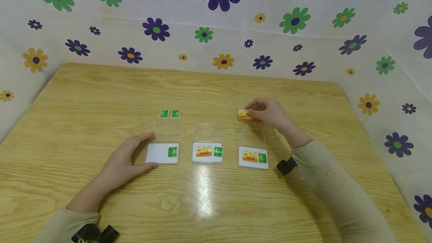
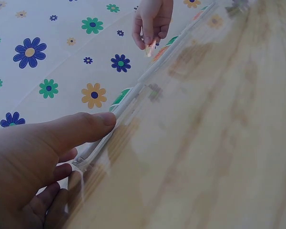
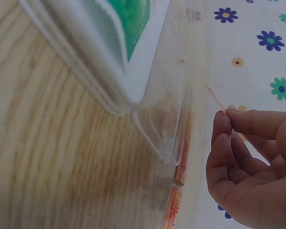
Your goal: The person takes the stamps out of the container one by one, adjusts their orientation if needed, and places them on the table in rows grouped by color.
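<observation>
My right hand [image 1: 270, 113] pinches an orange-and-yellow stamp [image 1: 243, 114] between thumb and fingertips, above the table behind the right-hand case. More orange stamps [image 3: 171, 207] lie on the table below it, partly hidden by the hand in the head view. My left hand [image 1: 126, 160] spreads around the left side of a clear case with a white insert [image 1: 156, 153], its thumb touching the near edge. One green stamp [image 1: 172, 152] sits at the right of that insert. The middle case [image 1: 207, 159] and right case [image 1: 253, 164] each carry an orange and a green stamp.
Two green stamps [image 1: 170, 114] lie side by side behind the left case. Each case has its clear lid [image 1: 207, 132] folded back flat on the wooden table [image 1: 209, 89]. A white cloth with printed flowers [image 1: 189, 10] hangs behind the table and along its sides.
</observation>
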The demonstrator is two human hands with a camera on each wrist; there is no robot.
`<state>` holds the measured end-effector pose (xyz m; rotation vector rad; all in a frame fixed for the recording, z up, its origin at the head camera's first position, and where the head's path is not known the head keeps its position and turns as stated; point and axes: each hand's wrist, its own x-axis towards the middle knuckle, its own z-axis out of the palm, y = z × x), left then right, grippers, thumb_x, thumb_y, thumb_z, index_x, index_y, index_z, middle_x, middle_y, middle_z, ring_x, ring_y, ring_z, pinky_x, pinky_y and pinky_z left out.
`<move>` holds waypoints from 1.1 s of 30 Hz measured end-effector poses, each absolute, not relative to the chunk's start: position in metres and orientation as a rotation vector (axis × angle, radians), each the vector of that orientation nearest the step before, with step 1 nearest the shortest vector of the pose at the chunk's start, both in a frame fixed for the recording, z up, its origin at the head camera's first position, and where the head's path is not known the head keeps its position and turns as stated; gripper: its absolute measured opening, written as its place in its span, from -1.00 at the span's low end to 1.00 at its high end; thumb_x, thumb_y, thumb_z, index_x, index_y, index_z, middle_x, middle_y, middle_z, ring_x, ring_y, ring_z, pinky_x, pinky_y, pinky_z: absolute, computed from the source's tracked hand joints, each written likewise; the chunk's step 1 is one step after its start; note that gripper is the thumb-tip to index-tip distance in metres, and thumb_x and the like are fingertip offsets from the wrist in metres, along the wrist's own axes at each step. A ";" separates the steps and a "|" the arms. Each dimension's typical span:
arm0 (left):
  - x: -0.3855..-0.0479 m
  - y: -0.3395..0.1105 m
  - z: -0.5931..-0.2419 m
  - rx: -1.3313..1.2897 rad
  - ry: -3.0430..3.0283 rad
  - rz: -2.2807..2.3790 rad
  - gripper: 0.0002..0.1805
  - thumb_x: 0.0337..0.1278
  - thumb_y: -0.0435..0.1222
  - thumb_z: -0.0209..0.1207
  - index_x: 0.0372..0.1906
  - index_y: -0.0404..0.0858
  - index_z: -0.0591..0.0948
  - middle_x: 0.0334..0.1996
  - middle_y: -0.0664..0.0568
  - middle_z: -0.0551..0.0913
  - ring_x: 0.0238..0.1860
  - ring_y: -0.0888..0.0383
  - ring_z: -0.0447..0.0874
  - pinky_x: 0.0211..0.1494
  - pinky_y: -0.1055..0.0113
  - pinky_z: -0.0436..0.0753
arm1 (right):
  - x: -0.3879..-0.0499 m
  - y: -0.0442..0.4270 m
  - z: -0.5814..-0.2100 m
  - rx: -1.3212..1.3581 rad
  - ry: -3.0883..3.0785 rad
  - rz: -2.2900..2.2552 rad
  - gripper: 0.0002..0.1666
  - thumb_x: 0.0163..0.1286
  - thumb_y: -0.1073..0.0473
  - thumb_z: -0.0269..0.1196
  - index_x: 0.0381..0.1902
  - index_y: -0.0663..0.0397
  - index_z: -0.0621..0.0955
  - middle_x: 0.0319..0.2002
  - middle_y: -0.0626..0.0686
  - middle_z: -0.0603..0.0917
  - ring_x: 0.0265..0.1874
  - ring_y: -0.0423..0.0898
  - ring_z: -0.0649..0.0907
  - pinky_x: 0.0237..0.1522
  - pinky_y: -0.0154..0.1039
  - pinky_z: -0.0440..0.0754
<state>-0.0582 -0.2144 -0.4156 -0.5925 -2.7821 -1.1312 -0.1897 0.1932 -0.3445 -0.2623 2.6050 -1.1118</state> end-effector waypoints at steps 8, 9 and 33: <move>-0.059 -0.214 -0.414 -0.590 -2.783 -1.124 -0.14 -0.15 -0.12 0.47 0.32 -0.23 0.38 0.17 -0.04 0.51 0.24 -0.07 0.35 0.24 -0.06 0.31 | -0.196 0.190 -0.348 -0.304 2.666 -0.974 -0.77 0.35 0.23 0.22 -0.08 0.21 0.64 -0.12 0.18 0.64 -0.13 0.05 0.57 -0.16 -0.15 0.56; -0.059 -0.214 -0.414 -0.589 -2.784 -1.124 -0.14 -0.15 -0.12 0.47 0.32 -0.23 0.37 0.17 -0.04 0.50 0.24 -0.07 0.35 0.24 -0.06 0.31 | -0.196 0.189 -0.349 -0.308 2.677 -0.953 -0.78 0.34 0.23 0.22 -0.09 0.21 0.64 -0.12 0.18 0.64 -0.13 0.06 0.57 -0.15 -0.14 0.56; -0.057 -0.214 -0.413 -0.576 -2.802 -1.147 -0.14 -0.13 -0.09 0.45 0.34 -0.22 0.36 0.21 -0.08 0.47 0.26 -0.12 0.32 0.24 -0.12 0.29 | -0.200 0.176 -0.355 -0.423 2.782 -0.712 -0.85 0.23 0.33 0.30 -0.22 0.26 0.66 -0.29 0.15 0.64 -0.30 0.03 0.55 -0.22 -0.13 0.55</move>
